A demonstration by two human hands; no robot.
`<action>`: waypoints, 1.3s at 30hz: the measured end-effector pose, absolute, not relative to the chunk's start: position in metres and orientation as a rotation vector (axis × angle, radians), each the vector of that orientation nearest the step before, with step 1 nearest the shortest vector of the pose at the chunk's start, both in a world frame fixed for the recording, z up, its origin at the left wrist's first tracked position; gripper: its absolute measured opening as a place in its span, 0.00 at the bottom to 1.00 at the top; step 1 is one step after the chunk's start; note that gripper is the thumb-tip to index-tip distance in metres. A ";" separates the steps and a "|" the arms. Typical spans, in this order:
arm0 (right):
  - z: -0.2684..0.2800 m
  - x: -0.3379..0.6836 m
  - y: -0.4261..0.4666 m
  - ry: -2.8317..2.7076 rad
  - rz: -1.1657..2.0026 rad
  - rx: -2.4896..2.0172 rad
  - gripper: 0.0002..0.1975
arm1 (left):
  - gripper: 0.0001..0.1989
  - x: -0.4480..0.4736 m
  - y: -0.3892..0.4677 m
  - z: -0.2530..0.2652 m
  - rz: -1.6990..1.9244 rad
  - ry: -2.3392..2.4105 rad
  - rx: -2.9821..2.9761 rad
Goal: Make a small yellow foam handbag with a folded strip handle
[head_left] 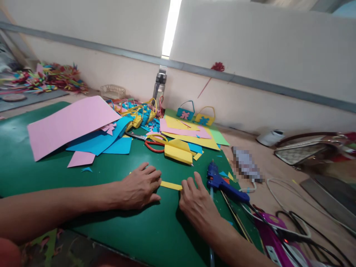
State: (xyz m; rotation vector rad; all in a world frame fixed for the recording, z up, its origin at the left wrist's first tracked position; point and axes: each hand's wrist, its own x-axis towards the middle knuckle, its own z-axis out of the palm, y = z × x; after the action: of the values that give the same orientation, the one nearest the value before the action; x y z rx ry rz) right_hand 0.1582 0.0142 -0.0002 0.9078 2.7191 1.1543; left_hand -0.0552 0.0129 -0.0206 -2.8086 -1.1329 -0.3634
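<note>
A narrow yellow paper strip (pixel 171 185) lies between my two hands on the green table top. My left hand (pixel 141 187) is palm down over the strip's left end, holding it under the fingers. At the right end, my right hand (pixel 198 200) grips it with bent fingers; both ends are hidden by the fingers. Just beyond sits a folded yellow paper box shape (pixel 178 153), beside scissors (pixel 156 142) with red and yellow handles. Right of my right hand, a blue glue gun (pixel 222 181) stands with its nozzle upward.
Pink sheets (pixel 72 124) and blue sheets (pixel 116 144) lie at left. Behind them are a heap of small paper bags (pixel 141 115), a bottle (pixel 159 87) and two finished little bags (pixel 204 116). Cables and a purple power strip (pixel 271 230) are at right; a handbag (pixel 303 150) lies beyond.
</note>
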 end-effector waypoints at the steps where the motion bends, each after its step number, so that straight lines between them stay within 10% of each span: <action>1: -0.001 0.157 0.015 2.714 1.193 0.915 0.10 | 0.16 -0.054 0.014 -0.021 -0.370 -1.131 -2.806; 17: 0.047 0.174 0.017 3.203 1.163 1.342 0.12 | 0.08 -0.032 0.024 0.022 -0.313 -1.569 -2.773; 21: 0.059 0.183 0.026 3.417 -0.378 2.127 0.22 | 0.14 -0.029 0.019 0.038 -1.336 -2.147 -3.250; 25: 0.044 0.165 0.018 2.859 -1.875 1.926 0.18 | 0.20 -0.008 0.004 0.029 -2.016 -2.328 -3.476; 39: 0.025 0.140 0.001 2.400 -2.337 2.090 0.17 | 0.25 0.010 -0.014 0.008 -1.828 -2.512 -3.388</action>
State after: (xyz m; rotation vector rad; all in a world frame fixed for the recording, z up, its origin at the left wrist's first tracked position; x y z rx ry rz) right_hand 0.1403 0.0008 0.0245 2.0904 2.4000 -2.3374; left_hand 0.0096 -0.0141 0.0076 -3.3879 -2.5124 -1.8282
